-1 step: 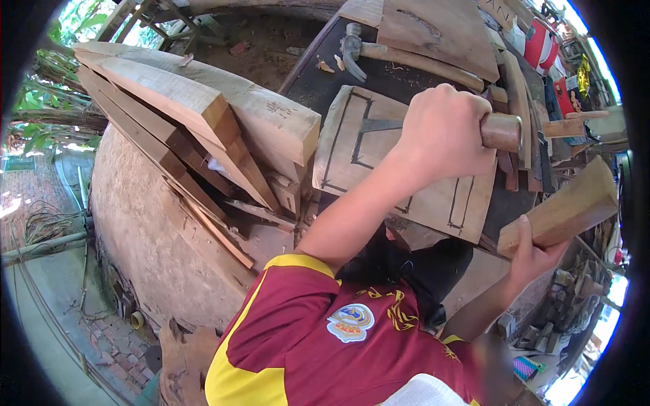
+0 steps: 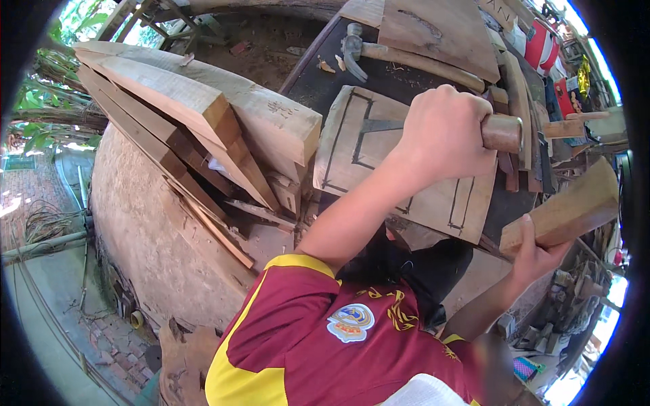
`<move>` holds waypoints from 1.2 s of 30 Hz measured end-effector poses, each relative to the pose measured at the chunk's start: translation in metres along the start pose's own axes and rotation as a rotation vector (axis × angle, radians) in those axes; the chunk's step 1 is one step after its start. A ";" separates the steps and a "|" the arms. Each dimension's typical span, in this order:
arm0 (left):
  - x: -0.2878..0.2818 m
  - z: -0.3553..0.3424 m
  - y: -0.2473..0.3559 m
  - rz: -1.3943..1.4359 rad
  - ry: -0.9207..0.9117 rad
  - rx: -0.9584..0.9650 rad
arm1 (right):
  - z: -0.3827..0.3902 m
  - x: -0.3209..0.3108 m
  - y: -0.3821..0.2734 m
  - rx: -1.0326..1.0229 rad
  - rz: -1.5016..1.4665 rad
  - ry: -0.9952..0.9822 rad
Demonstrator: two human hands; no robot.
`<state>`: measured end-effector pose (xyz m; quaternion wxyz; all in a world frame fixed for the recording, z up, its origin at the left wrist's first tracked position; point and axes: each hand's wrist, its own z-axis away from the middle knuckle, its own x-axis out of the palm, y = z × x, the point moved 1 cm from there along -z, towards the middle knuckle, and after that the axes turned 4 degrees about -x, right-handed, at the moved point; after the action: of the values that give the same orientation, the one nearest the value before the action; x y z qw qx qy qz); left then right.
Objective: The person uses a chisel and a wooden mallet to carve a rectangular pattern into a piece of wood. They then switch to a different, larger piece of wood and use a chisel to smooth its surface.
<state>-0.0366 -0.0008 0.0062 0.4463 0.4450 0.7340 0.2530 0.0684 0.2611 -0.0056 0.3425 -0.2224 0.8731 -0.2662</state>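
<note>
The left hand (image 2: 447,132) is closed in a firm fist around a round wooden handle (image 2: 503,133), whose brown end comes out at the thumb side or the little-finger side; I cannot tell which. On the other side of this fist a dark flat piece (image 2: 379,126) is seen, in line with the handle, but the hand covers the place where they could join. Both are above a pale board (image 2: 433,193), which lies over the dark bench (image 2: 386,80) in front of the person. The board carries black drawn outlines, and the forearm passes across it.

The right hand (image 2: 536,254) grips a long wooden block (image 2: 565,210) near its lower end, with the thumb laid along the face of it. The block is held tilted, its upper end toward the right, and it is apart from the handle and from the board.

Behind the board, on the bench, there is a claw hammer (image 2: 413,57) lying on its side, with a few small wood chips (image 2: 325,65) near its head. A wide brown plank (image 2: 440,40) lies just beyond the hammer. To the left, thick timber beams (image 2: 156,81) are resting beside a large rounded pale surface (image 2: 142,183).
</note>
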 end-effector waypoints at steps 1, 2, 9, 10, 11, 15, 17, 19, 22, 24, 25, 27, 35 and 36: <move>0.000 0.000 0.000 0.010 0.006 0.002 | -0.005 0.001 -0.003 0.012 0.001 0.010; -0.001 0.001 0.000 0.021 0.011 0.005 | -0.008 0.003 -0.006 -0.006 -0.025 0.023; -0.004 -0.001 -0.003 0.064 0.019 -0.002 | -0.017 0.014 -0.019 -0.062 -0.061 0.060; -0.004 -0.001 -0.004 0.066 0.013 -0.005 | -0.020 0.015 -0.024 -0.054 -0.050 0.064; -0.005 -0.001 -0.004 0.068 0.008 -0.009 | -0.025 0.015 -0.024 -0.033 -0.122 0.084; -0.006 -0.001 -0.003 0.080 0.003 -0.020 | -0.050 0.012 -0.018 0.092 -0.425 0.192; -0.006 0.000 -0.004 0.086 0.018 -0.027 | -0.058 0.014 -0.021 0.124 -0.519 0.235; -0.006 0.001 -0.003 0.097 0.013 -0.028 | -0.061 0.015 -0.024 0.110 -0.540 0.263; -0.009 0.001 0.000 0.103 -0.026 -0.026 | -0.057 0.017 -0.030 0.078 -0.483 0.251; -0.009 0.002 0.001 0.084 -0.052 -0.030 | -0.054 0.019 -0.033 0.075 -0.478 0.222; -0.008 0.002 0.001 0.085 -0.049 -0.028 | -0.052 0.020 -0.033 0.073 -0.475 0.211; -0.008 0.003 0.000 0.089 -0.045 -0.022 | -0.051 0.020 -0.030 0.059 -0.475 0.208; -0.007 0.003 0.000 0.073 -0.045 -0.023 | -0.046 0.020 -0.032 0.087 -0.497 0.210; -0.007 0.003 0.001 0.070 -0.049 -0.023 | -0.046 0.020 -0.032 0.085 -0.498 0.210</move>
<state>-0.0326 -0.0068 0.0085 0.4603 0.4713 0.7038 0.2659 0.0285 0.2393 0.0331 0.1832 -0.3871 0.8102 -0.4002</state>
